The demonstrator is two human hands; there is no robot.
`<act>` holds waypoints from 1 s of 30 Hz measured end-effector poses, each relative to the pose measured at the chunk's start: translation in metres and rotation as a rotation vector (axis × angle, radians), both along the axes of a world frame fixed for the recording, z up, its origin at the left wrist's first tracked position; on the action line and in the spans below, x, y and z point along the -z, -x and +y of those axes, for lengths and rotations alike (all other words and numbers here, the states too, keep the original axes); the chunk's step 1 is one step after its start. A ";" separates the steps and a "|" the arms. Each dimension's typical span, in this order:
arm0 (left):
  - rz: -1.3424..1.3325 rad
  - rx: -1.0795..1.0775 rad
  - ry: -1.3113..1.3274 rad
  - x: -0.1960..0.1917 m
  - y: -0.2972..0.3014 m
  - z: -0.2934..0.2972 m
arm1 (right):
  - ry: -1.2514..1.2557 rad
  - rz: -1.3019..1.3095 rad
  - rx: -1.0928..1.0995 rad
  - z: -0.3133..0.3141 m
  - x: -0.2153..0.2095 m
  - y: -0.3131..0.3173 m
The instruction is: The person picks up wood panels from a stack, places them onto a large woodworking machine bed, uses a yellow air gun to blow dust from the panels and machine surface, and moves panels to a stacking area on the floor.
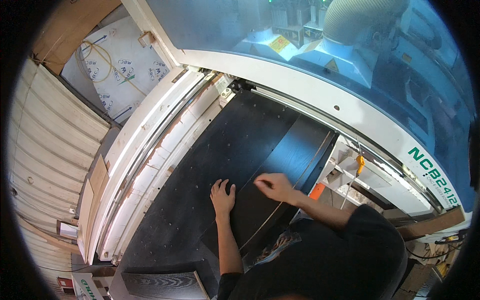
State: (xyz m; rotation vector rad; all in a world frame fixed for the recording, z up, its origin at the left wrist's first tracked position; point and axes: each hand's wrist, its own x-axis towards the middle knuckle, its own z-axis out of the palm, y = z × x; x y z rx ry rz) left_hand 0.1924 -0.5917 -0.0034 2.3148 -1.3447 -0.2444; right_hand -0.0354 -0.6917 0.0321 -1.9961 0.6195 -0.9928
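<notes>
A long dark board [286, 157] with wood grain lies on the black machine bed [200, 150], its far part shining blue in the light. A thin pale-brown edge line [312, 162] runs along its right side. Fingers somewhat spread, my left hand [223, 197] rests at the board's left edge, holding nothing. My right hand [275, 186] is over the board with its fingers curled together. Whatever is inside them, if anything, is hidden. At the near left end of the bed lies a shorter dark wood-grain board [165, 284].
Ahead is a white machine frame [285, 77] with a blue see-through cover [225, 30]. A rail [160, 135] runs along the left. To the right hangs a yellow-orange fitting [360, 164] on a thin hose. Boards [92, 195] lean by the corrugated wall [55, 135].
</notes>
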 end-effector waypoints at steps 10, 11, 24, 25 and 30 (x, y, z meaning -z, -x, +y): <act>0.004 0.016 0.047 0.000 0.003 -0.001 | 0.259 0.646 1.247 -0.022 0.077 0.312; 0.004 0.019 0.047 0.002 0.001 0.000 | 0.204 0.792 1.210 -0.020 0.093 0.329; 0.003 0.027 0.067 0.009 -0.004 0.002 | 0.081 0.716 1.095 -0.070 0.115 0.342; -0.001 0.025 0.062 0.010 -0.005 0.001 | -0.122 0.672 1.084 -0.077 0.118 0.344; 0.003 0.009 0.081 0.009 -0.004 0.002 | -0.239 0.666 1.032 -0.089 0.128 0.349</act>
